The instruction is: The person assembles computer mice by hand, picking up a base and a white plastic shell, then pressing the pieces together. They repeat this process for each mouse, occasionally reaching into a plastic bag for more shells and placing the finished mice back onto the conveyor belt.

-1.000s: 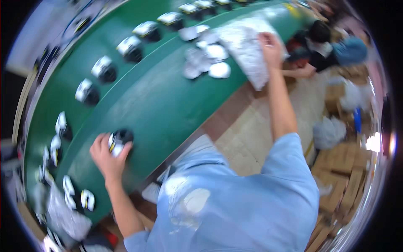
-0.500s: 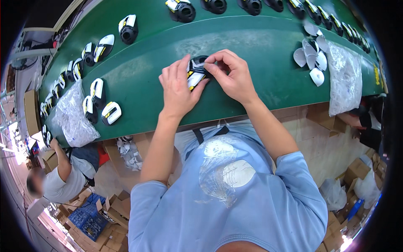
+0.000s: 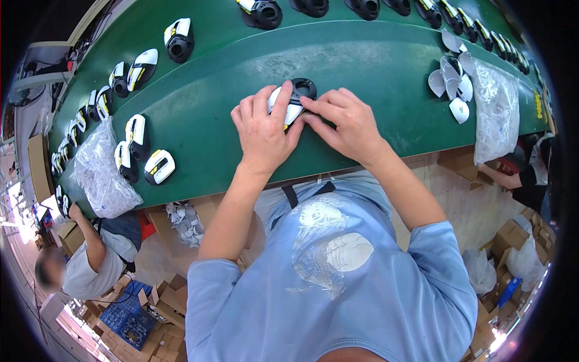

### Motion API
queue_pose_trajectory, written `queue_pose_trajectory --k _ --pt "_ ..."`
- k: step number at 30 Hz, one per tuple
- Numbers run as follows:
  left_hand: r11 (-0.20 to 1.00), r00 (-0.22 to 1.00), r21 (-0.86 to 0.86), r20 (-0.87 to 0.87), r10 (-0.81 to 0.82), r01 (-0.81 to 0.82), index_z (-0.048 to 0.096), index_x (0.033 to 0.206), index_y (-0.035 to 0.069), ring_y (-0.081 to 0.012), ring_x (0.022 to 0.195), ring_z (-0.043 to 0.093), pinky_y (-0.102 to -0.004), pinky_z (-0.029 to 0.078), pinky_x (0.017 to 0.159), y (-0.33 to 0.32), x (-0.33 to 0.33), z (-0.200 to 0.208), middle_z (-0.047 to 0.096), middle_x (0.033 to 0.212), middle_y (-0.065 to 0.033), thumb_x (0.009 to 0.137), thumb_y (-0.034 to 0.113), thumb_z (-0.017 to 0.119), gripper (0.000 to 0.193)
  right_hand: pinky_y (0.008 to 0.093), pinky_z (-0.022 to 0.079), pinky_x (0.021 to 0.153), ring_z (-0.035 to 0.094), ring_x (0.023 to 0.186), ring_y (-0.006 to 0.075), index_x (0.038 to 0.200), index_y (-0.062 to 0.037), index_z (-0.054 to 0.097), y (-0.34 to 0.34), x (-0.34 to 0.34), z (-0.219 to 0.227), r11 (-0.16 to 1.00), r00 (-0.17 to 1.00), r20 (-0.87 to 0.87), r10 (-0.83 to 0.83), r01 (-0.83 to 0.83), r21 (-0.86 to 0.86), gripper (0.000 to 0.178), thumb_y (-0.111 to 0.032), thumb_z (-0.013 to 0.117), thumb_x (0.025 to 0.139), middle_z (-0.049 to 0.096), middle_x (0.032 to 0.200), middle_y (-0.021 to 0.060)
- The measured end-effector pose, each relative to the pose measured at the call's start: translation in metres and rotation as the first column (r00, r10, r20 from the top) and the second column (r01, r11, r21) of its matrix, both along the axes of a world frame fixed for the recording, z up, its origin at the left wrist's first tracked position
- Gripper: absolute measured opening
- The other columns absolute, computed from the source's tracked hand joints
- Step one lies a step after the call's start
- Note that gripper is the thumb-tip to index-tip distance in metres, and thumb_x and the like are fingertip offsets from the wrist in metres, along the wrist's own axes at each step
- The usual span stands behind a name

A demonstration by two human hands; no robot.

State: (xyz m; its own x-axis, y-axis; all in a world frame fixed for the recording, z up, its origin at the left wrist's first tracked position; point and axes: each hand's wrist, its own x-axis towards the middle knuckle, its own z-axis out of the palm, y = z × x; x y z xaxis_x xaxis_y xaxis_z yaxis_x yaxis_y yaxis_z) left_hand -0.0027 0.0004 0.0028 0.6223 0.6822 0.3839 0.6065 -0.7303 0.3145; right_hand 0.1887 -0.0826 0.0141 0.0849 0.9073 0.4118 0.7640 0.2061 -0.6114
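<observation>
A black-and-white plastic shell [image 3: 294,110] with yellow accents and a round hole in its black far end lies on the green table before me. My left hand [image 3: 262,130] is closed round its left side, with the index finger laid over the white top and the thumb at the near edge. From the right, my right hand [image 3: 351,125] grips the shell's edge between thumb and fingertips. My fingers cover part of both sides.
Similar shells [image 3: 137,136] stand at the left and along the far belt [image 3: 313,6]. Clear plastic bags [image 3: 105,172] [image 3: 497,111] lie at both sides. White-grey petal-shaped covers [image 3: 450,78] are piled at the right. Cardboard boxes [image 3: 461,166] stand below the edge. A co-worker [image 3: 99,259] sits at left.
My right hand has shifted from the shell's far end down to its right edge. The shell's top now shows a smooth white surface where black-and-white pieces showed before.
</observation>
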Motion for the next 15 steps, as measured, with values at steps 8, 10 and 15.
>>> queue_pose_trajectory --k 8,10,15 --pt "0.996 0.996 0.037 -0.020 -0.086 0.087 0.068 0.144 0.006 -0.0357 0.116 0.065 -0.0484 0.047 0.100 0.012 -0.005 0.005 0.072 0.131 -0.0136 0.089 0.031 0.087 0.063 0.0430 0.062 0.075 0.074 0.091 0.0286 0.134 -0.0225 0.077 0.000 0.027 0.002 0.967 0.971 0.115 0.210 -0.189 -0.173 0.041 -0.029 0.081 0.094 0.078 0.098 0.0032" --pt "0.995 0.995 0.031 -0.001 -0.098 0.098 0.068 0.145 0.006 -0.0353 0.117 0.064 -0.0478 0.046 0.102 0.013 -0.006 0.000 0.071 0.132 -0.0142 0.090 0.031 0.087 0.064 0.0427 0.061 0.078 0.074 0.093 0.0292 0.134 -0.0215 0.077 -0.010 0.047 0.006 0.965 0.966 0.160 0.204 -0.171 -0.199 0.041 -0.029 0.082 0.094 0.079 0.099 0.0039" --pt "0.996 0.995 0.027 0.037 -0.088 0.087 0.066 0.146 0.004 -0.0363 0.119 0.061 -0.0476 0.045 0.105 0.010 -0.009 -0.007 0.070 0.133 -0.0157 0.091 0.029 0.087 0.064 0.0434 0.056 0.091 0.069 0.105 0.0347 0.121 -0.0110 0.081 -0.063 0.146 0.024 0.911 0.887 0.206 -0.413 0.404 0.087 0.040 -0.029 0.091 0.086 0.075 0.110 0.0119"
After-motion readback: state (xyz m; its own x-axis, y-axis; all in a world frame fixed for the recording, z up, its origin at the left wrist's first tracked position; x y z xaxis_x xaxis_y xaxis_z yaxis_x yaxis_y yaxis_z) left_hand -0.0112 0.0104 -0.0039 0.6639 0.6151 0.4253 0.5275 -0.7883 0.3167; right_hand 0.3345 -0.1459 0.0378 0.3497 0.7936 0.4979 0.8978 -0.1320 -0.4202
